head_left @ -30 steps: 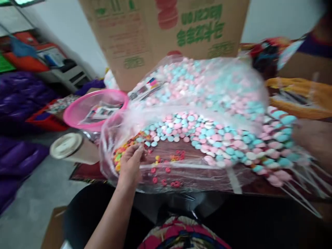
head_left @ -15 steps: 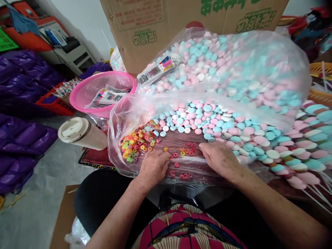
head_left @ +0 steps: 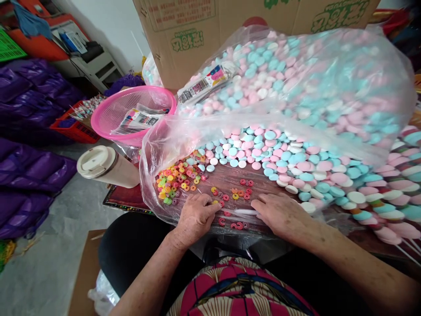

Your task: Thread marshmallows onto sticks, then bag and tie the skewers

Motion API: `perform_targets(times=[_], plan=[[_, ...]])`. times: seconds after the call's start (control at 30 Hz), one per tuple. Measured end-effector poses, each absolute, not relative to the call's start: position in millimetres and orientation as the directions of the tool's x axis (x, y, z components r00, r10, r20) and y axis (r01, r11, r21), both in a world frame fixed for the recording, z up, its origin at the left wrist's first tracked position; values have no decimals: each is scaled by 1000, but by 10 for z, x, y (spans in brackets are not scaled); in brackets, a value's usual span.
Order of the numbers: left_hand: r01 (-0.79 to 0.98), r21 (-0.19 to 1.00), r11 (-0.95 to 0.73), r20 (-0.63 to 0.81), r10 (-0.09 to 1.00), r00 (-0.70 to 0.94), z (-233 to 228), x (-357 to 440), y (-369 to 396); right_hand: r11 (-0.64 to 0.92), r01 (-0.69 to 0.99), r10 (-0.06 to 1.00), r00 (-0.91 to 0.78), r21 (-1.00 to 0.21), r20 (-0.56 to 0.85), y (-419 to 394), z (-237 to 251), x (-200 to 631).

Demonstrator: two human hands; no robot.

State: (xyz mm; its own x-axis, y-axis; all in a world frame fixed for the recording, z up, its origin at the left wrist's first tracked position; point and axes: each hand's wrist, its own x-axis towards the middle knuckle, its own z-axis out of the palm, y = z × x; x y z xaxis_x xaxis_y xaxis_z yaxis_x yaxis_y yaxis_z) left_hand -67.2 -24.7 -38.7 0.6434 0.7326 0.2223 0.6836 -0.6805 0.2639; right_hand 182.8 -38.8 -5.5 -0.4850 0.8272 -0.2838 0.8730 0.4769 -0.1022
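Note:
Small ring-shaped candies [head_left: 242, 193] in red, orange and yellow lie scattered on the plastic-covered table between my hands. My left hand [head_left: 196, 214] is closed, its thumb and forefinger pinched at a yellow ring candy near the scattered ones. A thin white stick [head_left: 245, 211] lies low over the plastic, its right end at the fingertips of my right hand [head_left: 281, 216], which are closed on it. To the left is a heap of multicoloured ring candies [head_left: 177, 180]. Behind spreads a pile of pink, blue and white flat marshmallows [head_left: 272, 151], partly under clear plastic.
At the left stand a lidded cup [head_left: 107, 166] and a pink mesh basket [head_left: 98, 116] holding printed packets. A cardboard box [head_left: 226, 35] rises behind a big bag of marshmallows [head_left: 296, 83]. Marshmallow skewers [head_left: 394, 210] lie at the right.
My right hand has moved slightly down toward me, the white stick now at its fingertips. My left hand stays by the ring candies. The camera view has shifted a little.

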Motion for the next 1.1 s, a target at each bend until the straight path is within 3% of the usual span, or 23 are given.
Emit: perform_targets(times=[0.13,0.43,0.57,0.67,0.8,0.9,1.0,1.1], plan=[[658,281,-699,236,715,658,-395,-690,-255,438,887,820,-461,-145,-341,-349,-27,1854],[647,334,-686,262,727,635,-455,-706,-270,420,905,795,-406,-73,-450,-526,-13,1771],[627,338,-702,269,711,650,-453,-716,-266,432,895,757,-428,-113,-493,-427,76,1808],[621,345,-704,256,707,659,-453,-710,-271,341,925,800,-378,-166,-466,-148,167,1861],[636,351,-688,214,720,661,-425,-699,-293,182,975,877,-218,-124,-428,240,171,1778],[580,460,-672,198,715,671,-354,-761,-293,125,990,899,-142,-68,-414,330,125,1651],[550,671,-497,198,835,513,-251,-890,-238,98,995,905,-95,-13,-414,253,107,1613],[652,718,-244,118,966,231,-146,-965,-147,151,989,943,-143,4,-300,148,94,1688]])
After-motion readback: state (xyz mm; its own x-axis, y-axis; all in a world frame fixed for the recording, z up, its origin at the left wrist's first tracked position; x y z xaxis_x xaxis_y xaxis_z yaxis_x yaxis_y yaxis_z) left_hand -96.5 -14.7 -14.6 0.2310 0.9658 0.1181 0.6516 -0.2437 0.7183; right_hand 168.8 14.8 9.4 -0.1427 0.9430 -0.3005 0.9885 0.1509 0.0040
